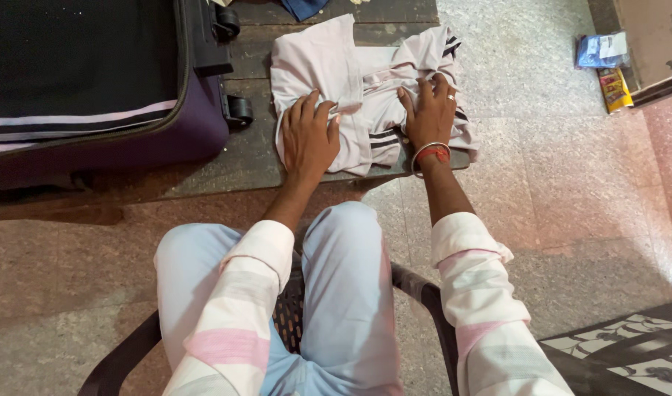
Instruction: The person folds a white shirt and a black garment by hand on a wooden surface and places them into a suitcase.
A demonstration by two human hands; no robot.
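A pale pink garment with dark stripes (351,73) lies partly folded on a dark mat (255,150) on the floor ahead of me. My left hand (308,136) presses flat on its near left part, fingers spread. On its right part rests my right hand (428,114), fingers also spread, with a ring and a red and white bangle at the wrist. Neither hand grips the cloth. I sit on a dark plastic chair (424,293), my knees in light blue trousers below the hands.
An open dark purple suitcase (94,88) with wheels lies at the left, its edge close to the garment. Small colourful packets (607,66) sit at the far right by a wall base. A patterned black and white surface (629,352) shows at the bottom right.
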